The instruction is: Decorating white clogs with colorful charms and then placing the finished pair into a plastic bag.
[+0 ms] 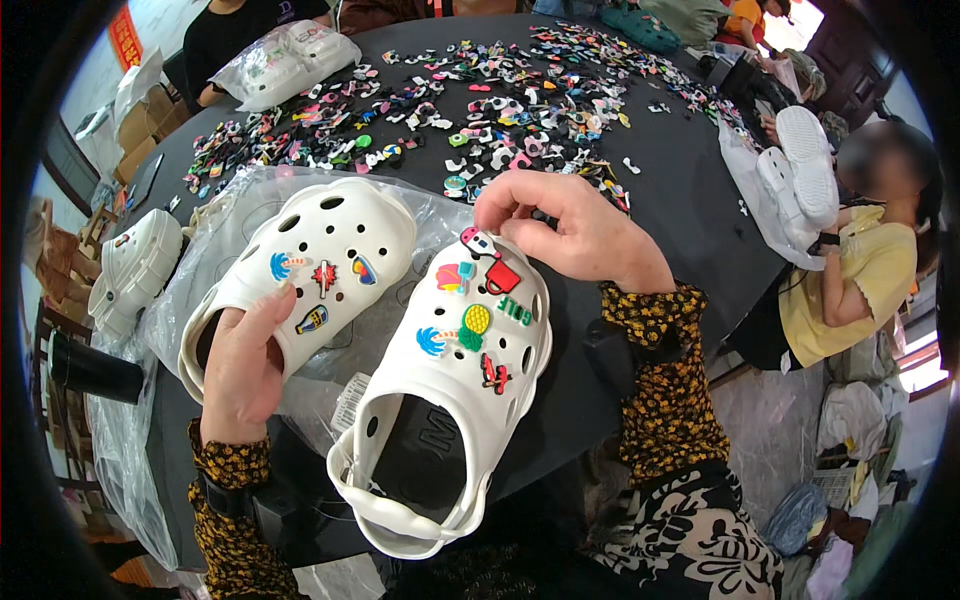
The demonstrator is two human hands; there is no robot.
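My left hand (245,370) grips a white clog (325,235) at its opening, thumb on top and fingers inside. That clog carries a blue palm charm (285,265), a red charm (324,278) and a bottle charm (311,319). Beside it, a second white clog (405,385) points away from me, its heel strap toward me. On its upper are a pineapple charm (476,325), a red can-shaped charm (502,278) and several others. At its toe, my right hand (570,230) is closed, fingertips pinching a pink, white and black shoe charm (478,241).
Many loose charms (500,130) cover the far part of the dark table (660,200). Another white clog (140,265) and a black cup (95,368) are at left. Bagged clogs (288,62) lie at the back. A person in yellow (860,270) holds white clogs (800,175) at right.
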